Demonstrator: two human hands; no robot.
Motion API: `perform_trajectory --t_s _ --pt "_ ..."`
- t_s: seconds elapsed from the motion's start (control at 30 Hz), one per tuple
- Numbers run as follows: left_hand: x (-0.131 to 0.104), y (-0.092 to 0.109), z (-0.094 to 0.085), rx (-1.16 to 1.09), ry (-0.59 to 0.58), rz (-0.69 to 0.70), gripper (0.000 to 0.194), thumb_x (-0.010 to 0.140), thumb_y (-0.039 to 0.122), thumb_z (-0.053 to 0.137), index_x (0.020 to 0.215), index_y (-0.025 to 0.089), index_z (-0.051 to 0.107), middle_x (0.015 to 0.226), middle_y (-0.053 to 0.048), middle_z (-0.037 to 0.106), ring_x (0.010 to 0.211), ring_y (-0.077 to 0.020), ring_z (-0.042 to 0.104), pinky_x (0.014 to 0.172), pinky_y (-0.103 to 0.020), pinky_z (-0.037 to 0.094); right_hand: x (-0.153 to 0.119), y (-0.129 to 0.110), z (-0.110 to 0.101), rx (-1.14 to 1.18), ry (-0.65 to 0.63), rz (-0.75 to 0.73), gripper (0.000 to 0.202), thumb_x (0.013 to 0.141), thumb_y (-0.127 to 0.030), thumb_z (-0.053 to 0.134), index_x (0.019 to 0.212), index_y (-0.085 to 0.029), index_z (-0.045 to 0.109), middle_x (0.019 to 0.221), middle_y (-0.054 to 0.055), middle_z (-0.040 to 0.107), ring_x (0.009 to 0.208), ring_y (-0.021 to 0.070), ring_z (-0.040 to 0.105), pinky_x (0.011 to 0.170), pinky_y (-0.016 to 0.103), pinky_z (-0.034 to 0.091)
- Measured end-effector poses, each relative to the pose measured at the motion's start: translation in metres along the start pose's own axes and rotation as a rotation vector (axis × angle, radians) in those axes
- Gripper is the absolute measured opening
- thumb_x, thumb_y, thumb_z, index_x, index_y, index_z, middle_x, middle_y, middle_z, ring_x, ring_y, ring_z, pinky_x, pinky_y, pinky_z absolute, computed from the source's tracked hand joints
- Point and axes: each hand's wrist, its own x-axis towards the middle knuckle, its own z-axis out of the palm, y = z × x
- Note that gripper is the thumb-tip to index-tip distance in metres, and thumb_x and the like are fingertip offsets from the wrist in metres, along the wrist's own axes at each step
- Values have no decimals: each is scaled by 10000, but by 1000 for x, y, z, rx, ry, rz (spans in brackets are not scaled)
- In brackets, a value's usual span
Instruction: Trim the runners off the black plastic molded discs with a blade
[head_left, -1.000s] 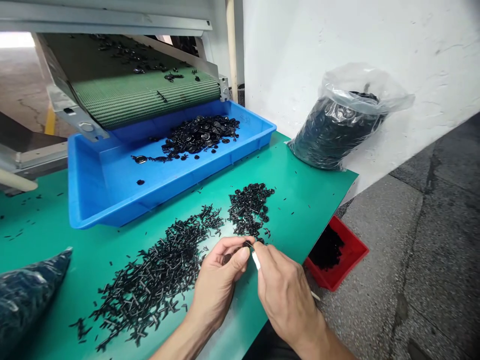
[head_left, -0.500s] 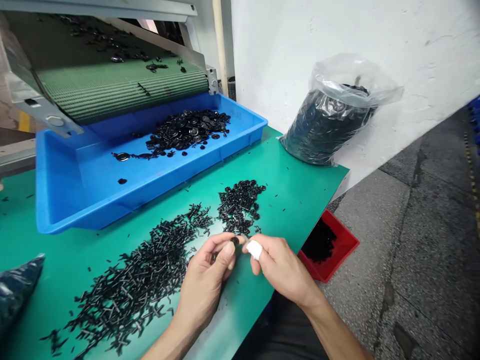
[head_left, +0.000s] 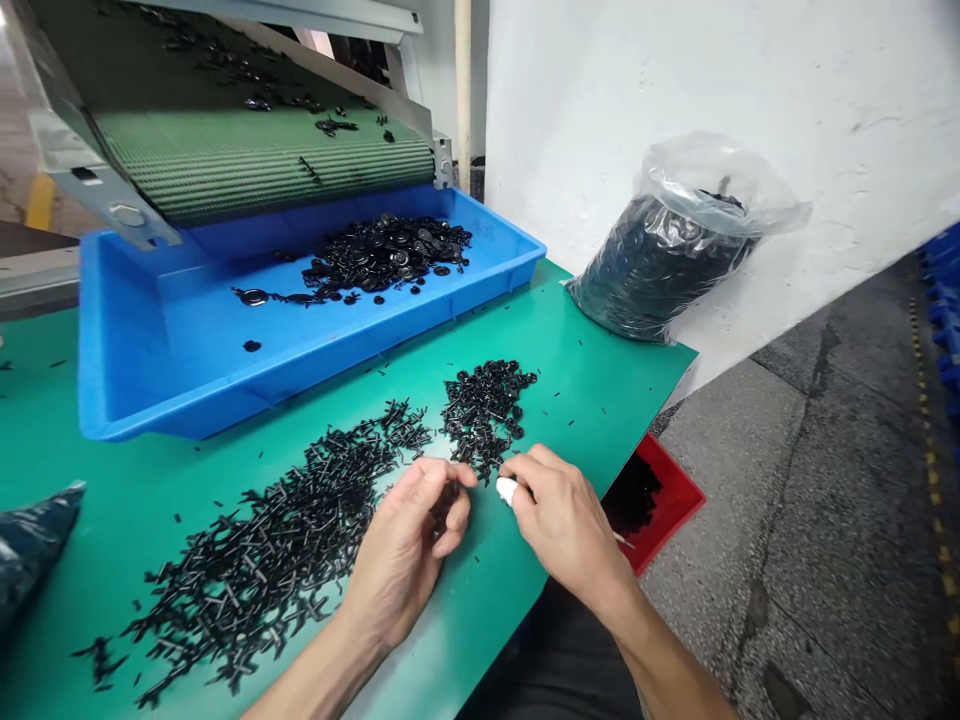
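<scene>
My left hand point(head_left: 409, 545) is curled with its palm turned inward, fingers closed around small black plastic parts point(head_left: 447, 497) that are mostly hidden. Just right of it, my right hand point(head_left: 566, 525) reaches to the near edge of a small pile of round black parts point(head_left: 487, 408). A white wrap point(head_left: 507, 489) covers the tip of its thumb. From under that hand sticks out the end of a thin, pale stick-like tool point(head_left: 622, 541); the rest is hidden. A long heap of black cross-shaped sprue pieces point(head_left: 277, 540) lies left of my left hand.
A blue tray point(head_left: 315, 372) with black parts stands under the green conveyor belt point(head_left: 285, 175). A clear bag point(head_left: 664, 255) of black parts leans on the white wall. Below the green table's point(head_left: 517, 585) right edge is a red bin point(head_left: 679, 500). Another bag point(head_left: 34, 540) lies far left.
My hands have moved apart. The round black part and thin tool tip seen between them are out of sight. My right fingers have turned down toward the small pile; my left fingers have curled inward.
</scene>
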Motion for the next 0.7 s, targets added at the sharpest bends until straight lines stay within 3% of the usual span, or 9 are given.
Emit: perform_trajectory --t_s 0.1,0.27,0.4,0.57,0.7 --pt "-1 -1 -1 75 -12 -50 285 875 410 648 775 148 602 655 19 514 498 -50 318 402 -137 217 2 3 -1 116 31 -41 266 844 -14 443 890 -207 620 883 0 585 798 138 569 728 246 396" --pt "-1 0 2 164 -57 -87 308 884 462 618 804 167 576 725 14 543 481 -40 330 390 -143 170 2 -1 -4 308 96 -158 324 812 33 397 900 -206 598 907 -2 582 851 131 564 763 233 407" --pt "-1 0 2 168 -113 -107 335 902 491 573 847 162 599 673 21 495 460 -43 302 378 -153 175 0 -11 -3 323 81 -225 326 829 22 378 915 -203 599 917 10 576 837 140 553 749 253 414" --pt "1 -1 -4 112 -188 -158 263 897 416 618 843 160 593 672 22 487 469 -44 309 374 -144 191 1 -15 -2 305 57 -234 325 841 -5 384 954 -209 610 914 14 577 807 144 554 711 264 421" --pt "4 -1 -6 48 -198 -132 203 880 331 661 843 141 603 733 8 519 500 -35 341 389 -127 215 1 -15 -5 323 64 -243 418 828 0 372 1128 -199 586 994 37 613 901 162 590 789 278 461"
